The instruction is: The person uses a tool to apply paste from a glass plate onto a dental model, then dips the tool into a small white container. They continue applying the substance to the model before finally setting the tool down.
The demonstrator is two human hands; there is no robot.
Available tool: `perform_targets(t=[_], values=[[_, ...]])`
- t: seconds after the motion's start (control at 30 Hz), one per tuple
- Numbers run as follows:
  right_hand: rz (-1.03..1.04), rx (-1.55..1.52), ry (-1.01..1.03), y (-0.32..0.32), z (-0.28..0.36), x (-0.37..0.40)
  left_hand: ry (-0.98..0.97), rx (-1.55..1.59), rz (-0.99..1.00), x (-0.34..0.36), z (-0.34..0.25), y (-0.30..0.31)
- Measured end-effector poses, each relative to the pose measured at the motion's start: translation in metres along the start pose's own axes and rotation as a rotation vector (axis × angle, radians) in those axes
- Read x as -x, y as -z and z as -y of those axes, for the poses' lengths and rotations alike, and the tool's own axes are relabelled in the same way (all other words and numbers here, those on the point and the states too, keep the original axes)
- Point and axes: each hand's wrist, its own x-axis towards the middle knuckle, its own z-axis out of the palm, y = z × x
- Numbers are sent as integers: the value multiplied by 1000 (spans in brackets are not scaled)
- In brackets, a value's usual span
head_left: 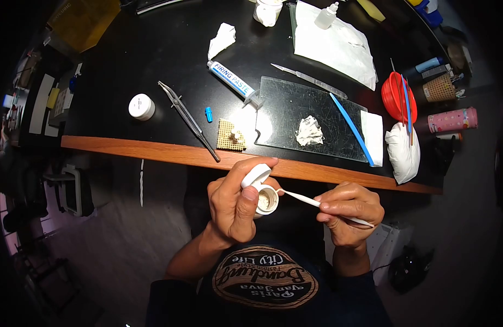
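Note:
My left hand (233,203) is wrapped round a small white jar (267,200), with a round white lid (255,175) held beside its mouth. Pale material shows inside the jar. Between the thumb and fingers of my right hand (349,212) is a thin white tool (301,198), its tip near the rim of the jar. Both hands are in front of the table's wooden edge (180,157). Beyond them, a white crumpled mass (309,131) lies on a dark glass plate (338,143).
Tweezers (188,121) and a perforated block (231,135) lie near the edge. Farther back are a labelled syringe (229,78), a closed white jar (142,107), a scalpel (311,80) and a blue stick (351,128). A red bowl (394,98) stands at the right.

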Motion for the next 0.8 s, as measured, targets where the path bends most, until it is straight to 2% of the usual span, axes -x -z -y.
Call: perform_targets(t=[0.17, 0.3, 0.43, 0.8], values=[[-34, 37, 17, 1, 1, -5, 0, 31, -12, -1, -1, -2], [-225, 47, -44, 8, -1, -15, -15, 31, 8, -2, -1, 0], [-416, 23, -295, 11, -4, -38, -75, 93, -22, -1, 7, -1], [-393, 16, -363, 11, -18, -44, -55, 8, 15, -3, 2, 3]])
